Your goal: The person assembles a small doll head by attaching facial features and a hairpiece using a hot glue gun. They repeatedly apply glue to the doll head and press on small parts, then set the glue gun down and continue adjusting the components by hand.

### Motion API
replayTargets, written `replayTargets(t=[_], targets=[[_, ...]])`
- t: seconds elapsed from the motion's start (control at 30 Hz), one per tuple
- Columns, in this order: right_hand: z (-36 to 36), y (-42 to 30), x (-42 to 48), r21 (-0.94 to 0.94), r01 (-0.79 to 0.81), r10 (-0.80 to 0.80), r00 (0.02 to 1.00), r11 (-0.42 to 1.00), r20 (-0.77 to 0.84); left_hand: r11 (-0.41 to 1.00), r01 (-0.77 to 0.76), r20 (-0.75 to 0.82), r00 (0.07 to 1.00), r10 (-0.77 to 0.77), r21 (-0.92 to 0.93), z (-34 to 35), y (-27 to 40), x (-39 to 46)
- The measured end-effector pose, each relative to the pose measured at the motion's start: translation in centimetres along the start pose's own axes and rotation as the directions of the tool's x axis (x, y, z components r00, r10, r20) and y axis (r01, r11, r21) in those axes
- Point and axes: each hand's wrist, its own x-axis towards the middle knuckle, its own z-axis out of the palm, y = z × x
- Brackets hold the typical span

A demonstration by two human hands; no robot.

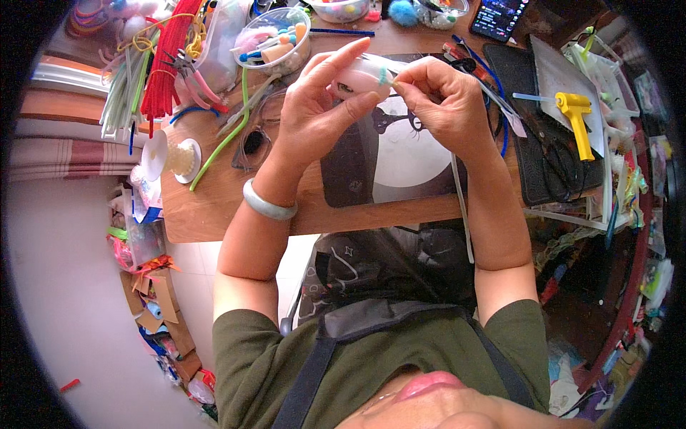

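Observation:
My left hand [316, 107] cups a rounded, pale pink craft piece [359, 80] above the table, with the thumb in front and the fingers behind. A short band of fuzzy mint-green trim [382, 76] sits across its right part. At the piece's right end, my right hand [447, 99] has thumb and forefinger pinched together on something small, too hidden to name. Beneath both hands lies a dark mat [348, 177] with a large white round print. A thin white strip [462, 206] hangs below my right wrist, past the table's front edge.
Left stand a spool of beads [171, 158], red pipe cleaners [163, 69], pink-handled pliers [195, 88] and a clear tub [273, 43] of small parts. Right are a yellow glue gun [576, 120], black scissors [552, 155] and a lit phone [498, 20]. A green pipe cleaner [222, 145] crosses the wooden table [241, 214].

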Motion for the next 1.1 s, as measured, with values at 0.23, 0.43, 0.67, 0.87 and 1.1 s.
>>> replayTargets(t=[0.23, 0.43, 0.67, 0.87, 1.1], targets=[[0.07, 0.08, -0.03, 0.034, -0.028, 0.029, 1.000, 0.999, -0.003, 0.998, 0.034, -0.011, 0.999, -0.035, -0.055, -0.17, 0.12, -0.02], [0.11, -0.06, -0.02, 0.087, -0.002, 0.005, 0.999, 0.996, -0.039, 0.996, 0.039, -0.004, 0.999, -0.040, -0.086, -0.28, -0.19, -0.03], [0.28, 0.04, -0.06, 0.024, -0.057, 0.057, 0.998, 0.998, -0.010, 0.998, -0.039, 0.011, 0.999, 0.038, 0.058, 0.06, -0.08, -0.03], [0.62, 0.33, -0.01, 0.143, -0.057, 0.059, 0.998, 0.988, -0.008, 0.999, -0.025, 0.015, 1.000, 0.024, 0.047, 0.14, -0.08, 0.01], [0.69, 0.00, -0.14, 0.169, -0.073, 0.075, 0.997, 0.983, -0.006, 0.995, 0.011, 0.018, 1.000, -0.013, 0.098, 0.07, 0.07, -0.05]])
